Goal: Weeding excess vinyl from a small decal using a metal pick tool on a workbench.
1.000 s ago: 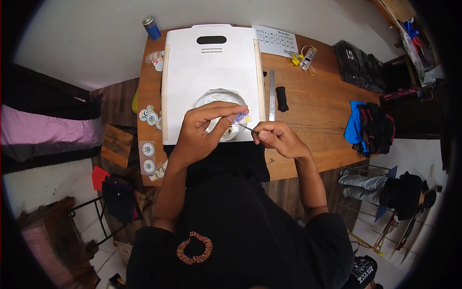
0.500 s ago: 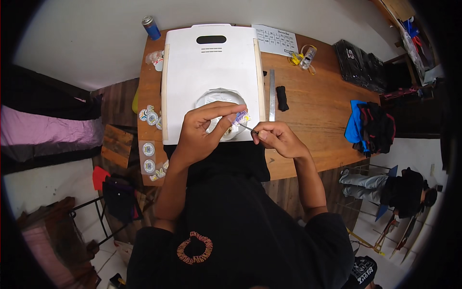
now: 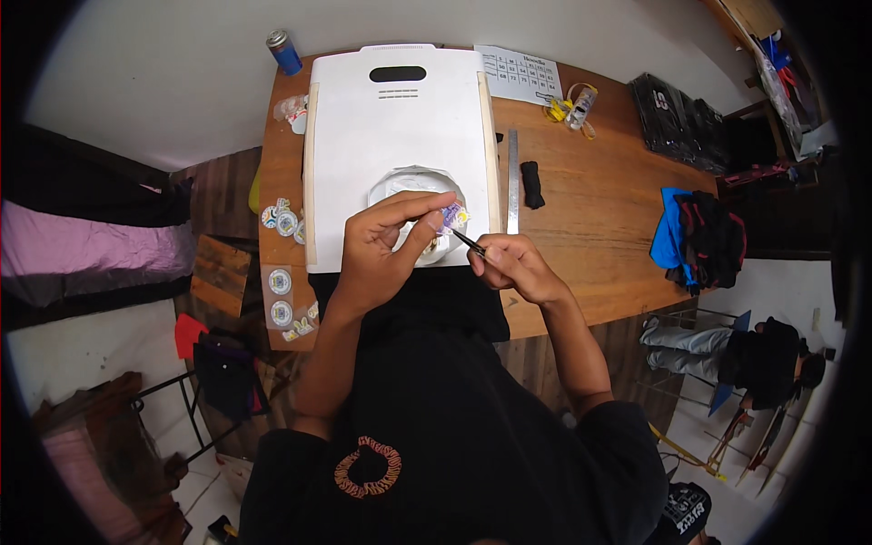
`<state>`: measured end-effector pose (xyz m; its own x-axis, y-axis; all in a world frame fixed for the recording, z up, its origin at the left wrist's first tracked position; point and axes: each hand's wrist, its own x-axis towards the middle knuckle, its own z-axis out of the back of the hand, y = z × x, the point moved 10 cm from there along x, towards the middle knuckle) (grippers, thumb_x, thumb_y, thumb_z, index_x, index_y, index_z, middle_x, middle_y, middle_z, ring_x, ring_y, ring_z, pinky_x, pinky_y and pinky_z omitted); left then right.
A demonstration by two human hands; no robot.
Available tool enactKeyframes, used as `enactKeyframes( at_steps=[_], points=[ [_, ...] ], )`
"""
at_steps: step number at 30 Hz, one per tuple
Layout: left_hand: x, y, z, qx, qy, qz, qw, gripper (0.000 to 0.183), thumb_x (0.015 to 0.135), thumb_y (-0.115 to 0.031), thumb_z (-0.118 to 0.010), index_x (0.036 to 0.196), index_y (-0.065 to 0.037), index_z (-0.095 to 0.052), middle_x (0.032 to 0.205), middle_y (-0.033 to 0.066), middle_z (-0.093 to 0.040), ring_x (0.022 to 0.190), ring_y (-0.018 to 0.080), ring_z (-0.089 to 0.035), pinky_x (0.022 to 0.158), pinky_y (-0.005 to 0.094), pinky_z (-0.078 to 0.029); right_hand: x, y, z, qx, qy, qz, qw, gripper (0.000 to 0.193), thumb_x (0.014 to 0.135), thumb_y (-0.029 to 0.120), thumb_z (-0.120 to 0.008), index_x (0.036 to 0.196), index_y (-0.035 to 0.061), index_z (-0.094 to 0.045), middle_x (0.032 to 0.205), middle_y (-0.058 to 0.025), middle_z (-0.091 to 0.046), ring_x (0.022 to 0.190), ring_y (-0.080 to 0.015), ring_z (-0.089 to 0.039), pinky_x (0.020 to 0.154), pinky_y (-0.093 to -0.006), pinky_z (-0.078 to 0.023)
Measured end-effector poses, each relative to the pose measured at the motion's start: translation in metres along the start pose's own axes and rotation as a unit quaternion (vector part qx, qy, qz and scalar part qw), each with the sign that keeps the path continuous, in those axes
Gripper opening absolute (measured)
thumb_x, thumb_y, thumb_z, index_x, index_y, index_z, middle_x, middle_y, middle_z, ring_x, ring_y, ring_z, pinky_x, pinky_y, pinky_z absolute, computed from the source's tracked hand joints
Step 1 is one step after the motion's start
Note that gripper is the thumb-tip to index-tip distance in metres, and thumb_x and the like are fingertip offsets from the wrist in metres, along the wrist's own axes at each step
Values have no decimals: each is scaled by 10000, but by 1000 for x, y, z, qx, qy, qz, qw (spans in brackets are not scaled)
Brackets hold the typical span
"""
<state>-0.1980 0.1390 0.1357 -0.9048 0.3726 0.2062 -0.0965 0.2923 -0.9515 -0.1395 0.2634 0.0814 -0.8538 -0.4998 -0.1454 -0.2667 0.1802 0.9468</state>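
My left hand [image 3: 386, 245] pinches a small purple, white and yellow cutout, which looks like a sticker [image 3: 453, 218], between thumb and fingertips. In my right hand [image 3: 516, 263] is a thin dark pointed tool [image 3: 469, 242], its tip touching or very near the cutout's lower edge; whether it is tweezers or a blade I cannot make out. Both hands are over a shallow white bowl [image 3: 378, 189] with pale pieces in it. The bowl stands at the near end of a white board [image 3: 400, 127] with a dark oval slot, and my left hand covers part of it.
On the wooden table [image 3: 599, 209], round stickers [image 3: 281, 282] lie left of the board. A metal ruler [image 3: 513, 182] and black roll [image 3: 531, 185] are to its right. Further out are a can [image 3: 283, 52], folded clothes [image 3: 699, 241] and black packages [image 3: 677, 123]. Another person [image 3: 754, 359] is at far right.
My right hand has shifted slightly left and more of the dark tool shows. The cutout has tilted a little in my left hand, which stays nearly in place.
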Motion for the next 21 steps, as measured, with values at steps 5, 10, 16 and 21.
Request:
enactKeyframes(
  at_steps=[5,10,16,21],
  points=[
    [-2,-3,7,29,-37,-14,999,234,876,56,-605,1106,64,-648,1065,148,-653,969,159,-629,851,261,-511,1,6,4,-51,-57,35,996,354,1007,316,-436,871,8,-547,548,58,-335,473,-35,-267,449,-215,-206],
    [-4,-7,13,23,-82,-41,995,258,828,90,-649,1086,76,-650,1017,151,-653,873,149,-657,786,243,-542,3,12,1,-60,-74,55,994,347,1011,304,-430,877,6,-545,553,57,-340,477,-34,-274,452,-211,-213],
    [-4,-10,13,35,-87,-44,995,252,821,88,-659,1073,80,-652,1006,149,-651,849,152,-668,755,235,-560,3,14,2,-68,-88,68,991,333,1010,291,-431,894,0,-546,566,54,-351,487,-34,-285,461,-211,-225],
    [-4,-8,13,26,-82,-32,996,255,821,88,-660,1075,81,-650,1002,149,-650,841,150,-668,744,233,-563,2,18,4,-89,-91,77,989,321,1007,280,-432,911,-5,-546,580,53,-359,499,-34,-291,472,-211,-234]
  ],
)
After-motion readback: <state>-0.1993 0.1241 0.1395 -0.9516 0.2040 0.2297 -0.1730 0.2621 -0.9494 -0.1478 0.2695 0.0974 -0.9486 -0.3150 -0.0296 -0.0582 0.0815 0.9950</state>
